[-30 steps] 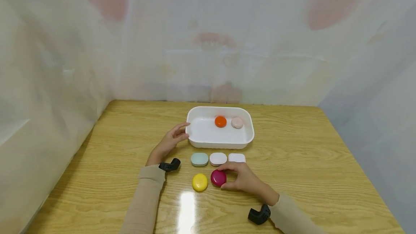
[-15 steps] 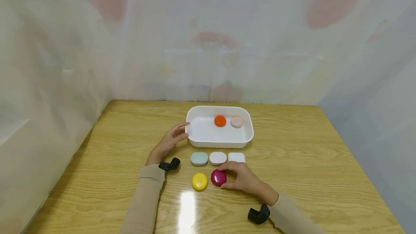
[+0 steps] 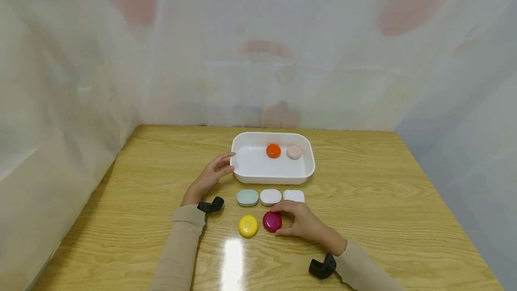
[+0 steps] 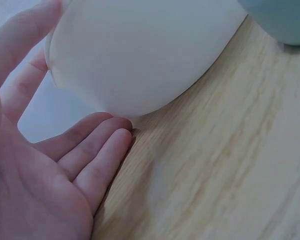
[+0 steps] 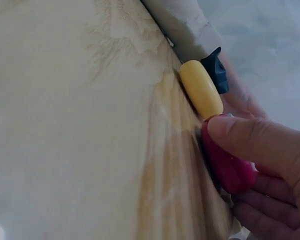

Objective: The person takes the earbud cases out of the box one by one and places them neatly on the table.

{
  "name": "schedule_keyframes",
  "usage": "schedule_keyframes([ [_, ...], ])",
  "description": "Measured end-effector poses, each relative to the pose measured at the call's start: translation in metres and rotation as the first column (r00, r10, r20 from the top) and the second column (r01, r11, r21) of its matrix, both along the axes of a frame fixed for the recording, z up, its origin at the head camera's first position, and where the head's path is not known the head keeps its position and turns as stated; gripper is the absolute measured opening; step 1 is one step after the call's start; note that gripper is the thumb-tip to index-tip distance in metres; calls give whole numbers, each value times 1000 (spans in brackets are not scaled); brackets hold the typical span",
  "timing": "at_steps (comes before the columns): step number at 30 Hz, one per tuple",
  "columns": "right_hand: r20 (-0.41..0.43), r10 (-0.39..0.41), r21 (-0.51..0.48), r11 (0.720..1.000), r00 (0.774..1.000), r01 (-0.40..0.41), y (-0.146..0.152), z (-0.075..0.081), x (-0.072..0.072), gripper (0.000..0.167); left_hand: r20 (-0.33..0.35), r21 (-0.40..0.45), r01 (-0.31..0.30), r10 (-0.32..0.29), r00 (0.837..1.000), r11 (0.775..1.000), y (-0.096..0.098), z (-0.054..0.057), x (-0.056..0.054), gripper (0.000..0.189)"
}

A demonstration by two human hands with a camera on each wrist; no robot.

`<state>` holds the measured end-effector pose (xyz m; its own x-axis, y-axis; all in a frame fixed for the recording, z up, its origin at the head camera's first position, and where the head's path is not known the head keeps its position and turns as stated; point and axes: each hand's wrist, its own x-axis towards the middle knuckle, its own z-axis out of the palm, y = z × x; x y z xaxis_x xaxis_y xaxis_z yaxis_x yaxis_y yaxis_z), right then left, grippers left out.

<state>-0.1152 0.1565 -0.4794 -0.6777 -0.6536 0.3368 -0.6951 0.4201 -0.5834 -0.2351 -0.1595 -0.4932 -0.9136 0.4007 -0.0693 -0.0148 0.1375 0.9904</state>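
My right hand (image 3: 300, 223) holds a glossy, thick magenta disc (image 3: 272, 221) by its right side, thumb and a finger at its edge, on the wooden table. In the right wrist view the thumb lies on the rounded side of the magenta disc (image 5: 227, 162), other fingers at its far side. To its left is a similar yellow disc (image 3: 248, 226). My left hand (image 3: 210, 176) touches the left end of a white rectangular tray (image 3: 272, 180). In the left wrist view its fingers (image 4: 97, 155) reach the tray's outer wall (image 4: 145, 50), relaxed and fairly straight.
An orange disc (image 3: 273, 151) and a pale pink disc (image 3: 294, 152) lie inside the tray. Before it stand a mint-green oval piece (image 3: 247, 197), a white oval piece (image 3: 270, 197) and a white rounded-rectangle piece (image 3: 294, 196), right behind my right fingers. Draped sheeting (image 3: 258, 89) surrounds the table.
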Motion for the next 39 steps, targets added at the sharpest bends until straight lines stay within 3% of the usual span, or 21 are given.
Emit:
schedule_keyframes([
  [4, -2, -4, -63, 998, 1000, 3, 1, 3, -1, 48, -2, -2, 5, -5, 1000, 1000, 0, 0, 1, 56],
  [8, -52, 0, -195, 981, 999, -10, 4, 6, -11, 40, -3, 3, 4, -4, 1000, 1000, 0, 1, 1, 55],
  [12, -121, -108, -332, 941, 987, 63, 11, 12, -24, 31, -8, 1, 4, -4, 1000, 1000, 0, 1, 1, 55],
  [15, -84, -220, -472, 868, 972, 155, 18, 16, -35, 23, -4, -1, 3, -3, 1000, 1000, 1, 1, 2, 55],
  [19, 1, -375, -631, 719, 927, 292, 28, 17, -50, 17, 3, -5, -1, 1, 1000, 1000, 1, 0, 2, 55],
  [24, 160, -542, -649, 572, 825, 502, 35, 25, -62, 11, 4, -11, -8, 8, 1000, 1000, -1, 0, 2, 54],
  [28, 337, -536, -614, 498, 774, 612, 43, 14, -78, 21, 3, -10, -7, 7, 1000, 1000, -1, 1, 3, 55],
  [30, 413, -494, -592, 493, 765, 637, 49, 5, -85, 23, 7, -10, -10, 10, 1000, 1000, -1, 1, 3, 55],
  [32, 455, -440, -576, 518, 774, 633, 53, -2, -90, 27, 9, -12, -12, 12, 1000, 1000, 0, 1, 2, 56],
  [36, 464, -324, -562, 612, 825, 557, 64, -12, -93, 37, 7, -7, -11, 11, 1000, 1000, 0, -1, 1, 56],
  [39, 477, -237, -543, 678, 846, 496, 70, -17, -92, 42, 10, -15, -8, 8, 1000, 1000, -1, 0, 2, 56],
])
